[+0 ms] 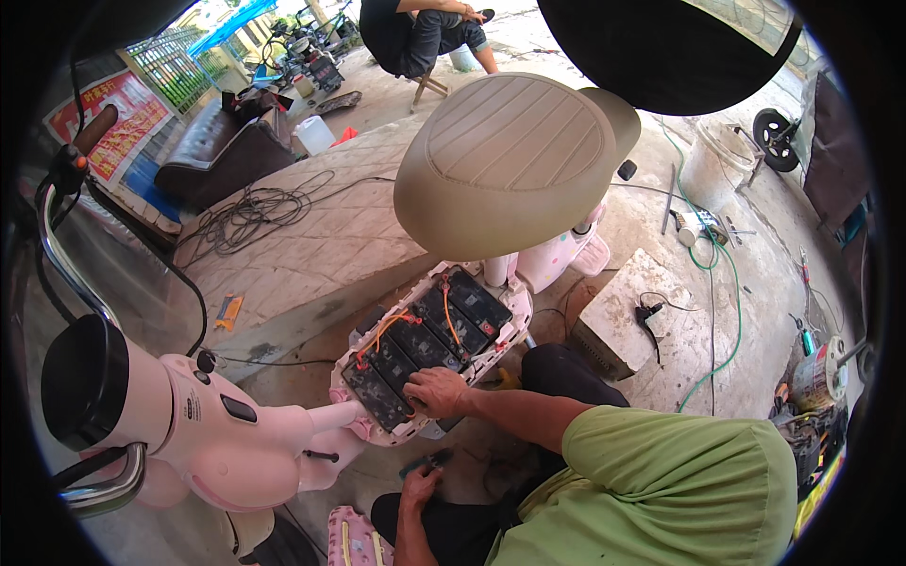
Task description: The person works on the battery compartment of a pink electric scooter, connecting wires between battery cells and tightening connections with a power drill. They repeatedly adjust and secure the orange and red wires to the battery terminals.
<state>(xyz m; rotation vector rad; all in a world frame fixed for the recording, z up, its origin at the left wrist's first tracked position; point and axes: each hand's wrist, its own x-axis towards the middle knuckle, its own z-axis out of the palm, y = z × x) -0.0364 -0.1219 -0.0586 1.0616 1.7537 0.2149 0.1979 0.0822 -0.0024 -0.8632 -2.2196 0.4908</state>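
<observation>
My right hand (436,391) reaches across to a row of black batteries (423,325) in the open pink body of an electric scooter (236,420). Its fingers are bent down and pressed together at the edge of the nearest-left battery; what they pinch, if anything, is hidden. Orange wires (384,332) link several battery terminals. Lower down, beside my leg, my left hand (420,483) is closed round a dark hand tool (429,461) with a teal tint, its exact kind unclear. The tan scooter seat (510,165) stands tipped up beyond the batteries.
A dusty metal box (628,311) with a black brake lever (647,321) on it stands to the right. A green hose (734,330), a white bucket (714,165) and coiled cable (250,215) lie around. A seated person (415,38) is at the far side.
</observation>
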